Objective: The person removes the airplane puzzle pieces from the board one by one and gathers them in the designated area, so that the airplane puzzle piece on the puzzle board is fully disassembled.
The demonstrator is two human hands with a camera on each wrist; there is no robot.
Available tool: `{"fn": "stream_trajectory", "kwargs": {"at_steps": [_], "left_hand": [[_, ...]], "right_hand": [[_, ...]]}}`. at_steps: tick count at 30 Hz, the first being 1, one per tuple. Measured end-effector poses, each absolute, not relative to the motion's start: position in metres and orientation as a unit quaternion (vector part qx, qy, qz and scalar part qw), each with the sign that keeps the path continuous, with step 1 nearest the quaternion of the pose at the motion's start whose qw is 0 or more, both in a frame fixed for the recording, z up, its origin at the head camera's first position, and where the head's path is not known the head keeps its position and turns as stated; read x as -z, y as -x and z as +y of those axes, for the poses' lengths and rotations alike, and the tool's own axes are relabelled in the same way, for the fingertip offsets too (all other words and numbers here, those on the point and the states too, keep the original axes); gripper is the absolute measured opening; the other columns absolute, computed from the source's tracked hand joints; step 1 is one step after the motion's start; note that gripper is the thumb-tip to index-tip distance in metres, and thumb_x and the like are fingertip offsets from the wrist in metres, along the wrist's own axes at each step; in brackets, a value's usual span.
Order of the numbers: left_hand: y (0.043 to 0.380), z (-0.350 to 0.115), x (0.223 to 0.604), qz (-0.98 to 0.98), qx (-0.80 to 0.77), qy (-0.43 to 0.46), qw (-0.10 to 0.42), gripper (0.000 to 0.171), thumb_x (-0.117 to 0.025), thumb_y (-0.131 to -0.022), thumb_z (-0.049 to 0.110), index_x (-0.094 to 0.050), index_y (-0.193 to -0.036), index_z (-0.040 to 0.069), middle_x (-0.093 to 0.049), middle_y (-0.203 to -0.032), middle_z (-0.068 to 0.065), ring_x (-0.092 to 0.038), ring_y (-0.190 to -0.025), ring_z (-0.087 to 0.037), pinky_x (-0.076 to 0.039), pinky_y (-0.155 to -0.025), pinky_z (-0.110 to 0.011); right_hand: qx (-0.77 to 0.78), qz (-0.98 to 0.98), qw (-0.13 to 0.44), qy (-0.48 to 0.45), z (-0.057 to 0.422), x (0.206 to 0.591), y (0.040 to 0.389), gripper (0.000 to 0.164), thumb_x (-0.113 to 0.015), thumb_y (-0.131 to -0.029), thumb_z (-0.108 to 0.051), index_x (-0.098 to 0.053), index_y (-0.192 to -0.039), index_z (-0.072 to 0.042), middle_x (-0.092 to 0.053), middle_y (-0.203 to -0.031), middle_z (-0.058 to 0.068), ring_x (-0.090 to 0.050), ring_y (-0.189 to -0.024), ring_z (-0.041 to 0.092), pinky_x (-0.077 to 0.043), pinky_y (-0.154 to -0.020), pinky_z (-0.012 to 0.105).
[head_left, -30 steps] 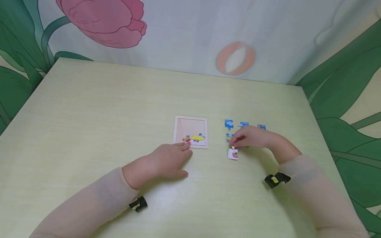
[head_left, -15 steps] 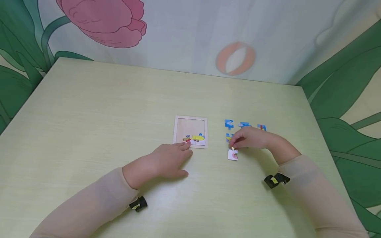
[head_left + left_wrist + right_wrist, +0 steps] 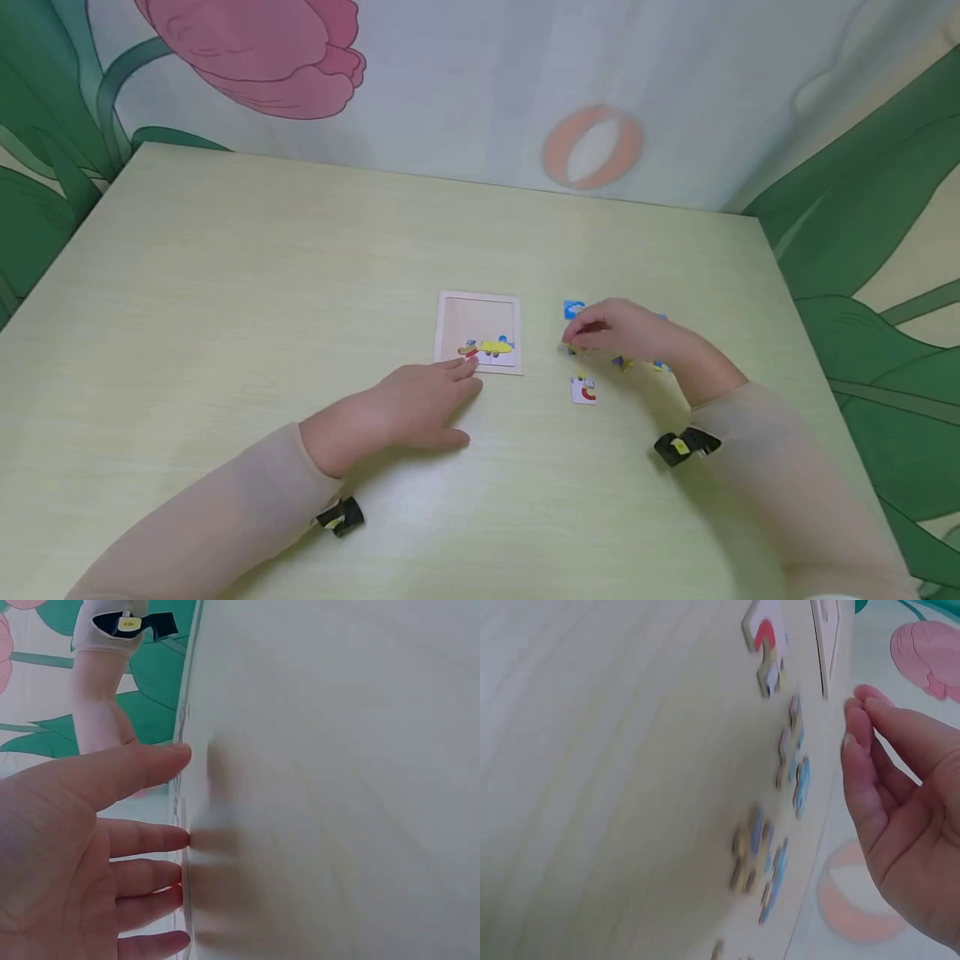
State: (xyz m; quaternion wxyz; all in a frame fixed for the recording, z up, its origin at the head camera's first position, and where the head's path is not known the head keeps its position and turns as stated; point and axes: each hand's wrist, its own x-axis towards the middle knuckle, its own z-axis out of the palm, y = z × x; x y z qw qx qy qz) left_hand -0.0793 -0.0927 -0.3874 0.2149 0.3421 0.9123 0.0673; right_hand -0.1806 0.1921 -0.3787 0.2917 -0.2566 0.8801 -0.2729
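Observation:
A square wooden puzzle tray [image 3: 518,329] lies mid-table, with fitted pieces along its lower part, one showing a yellow shape [image 3: 495,347]. My left hand [image 3: 420,406] lies flat with its fingertips at the tray's lower edge; the left wrist view shows its fingers [image 3: 146,839] straight and spread. My right hand [image 3: 626,331] hovers over the loose puzzle pieces, its thumb and curled fingers brought together at the tips, with nothing seen between them in the right wrist view. Below its fingertips is a blue-and-yellow puzzle piece [image 3: 572,350]. Nearer me lies a white puzzle piece [image 3: 583,391] with a red curve.
Other loose pieces lie right of the tray, among them a blue piece [image 3: 573,309] at the back and two colourful pieces [image 3: 622,362] under the right hand and wrist. A curtain [image 3: 465,92] with a printed flower hangs behind the table's far edge [image 3: 450,179].
My right hand has moved up and slightly left, away from the white piece with the red curve, uncovering pieces beneath its palm. My left hand stays at the tray.

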Motion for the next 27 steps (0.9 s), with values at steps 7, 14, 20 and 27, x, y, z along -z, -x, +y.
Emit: {"fn": "stream_trajectory", "kwargs": {"at_steps": [7, 14, 20, 27], "left_hand": [[0.079, -0.100, 0.390, 0.909, -0.087, -0.342, 0.221, 0.069, -0.061, -0.086, 0.043, -0.040, -0.141, 0.006, -0.024, -0.152, -0.011, -0.022, -0.138, -0.020, -0.030, -0.106, -0.035], [0.077, -0.095, 0.388, 0.909, -0.078, -0.367, 0.182, 0.063, -0.061, -0.087, 0.040, -0.045, -0.134, 0.001, -0.032, -0.147, -0.016, -0.030, -0.135, -0.026, -0.036, -0.102, -0.039], [0.070, -0.084, 0.386, 0.921, -0.009, -0.357, 0.158, 0.064, -0.058, -0.088, 0.043, -0.045, -0.135, 0.000, -0.033, -0.147, -0.017, -0.034, -0.132, -0.032, -0.038, -0.100, -0.042], [0.066, -0.073, 0.385, 0.925, 0.020, -0.353, 0.143, 0.071, -0.060, -0.086, 0.047, -0.043, -0.137, 0.002, -0.030, -0.149, -0.013, -0.040, -0.125, -0.041, -0.044, -0.093, -0.047]], "right_hand": [[0.265, 0.877, 0.258, 0.306, 0.136, 0.385, 0.184, 0.019, -0.061, -0.091, -0.012, -0.069, -0.107, -0.010, -0.066, -0.106, 0.001, -0.057, -0.095, 0.017, -0.047, -0.086, 0.034], [0.215, 0.864, 0.267, 0.368, 0.095, 0.392, 0.188, 0.022, -0.062, -0.089, -0.008, -0.068, -0.110, -0.009, -0.065, -0.103, 0.000, -0.059, -0.094, 0.015, -0.047, -0.086, 0.030], [0.194, 0.865, 0.289, 0.361, 0.085, 0.395, 0.190, 0.028, -0.066, -0.086, -0.005, -0.065, -0.114, -0.009, -0.062, -0.106, 0.001, -0.058, -0.093, 0.015, -0.047, -0.085, 0.027], [0.203, 0.870, 0.302, 0.334, 0.081, 0.398, 0.190, 0.024, -0.070, -0.083, -0.009, -0.066, -0.106, -0.011, -0.061, -0.094, 0.000, -0.056, -0.085, 0.016, -0.047, -0.080, 0.025]]}}
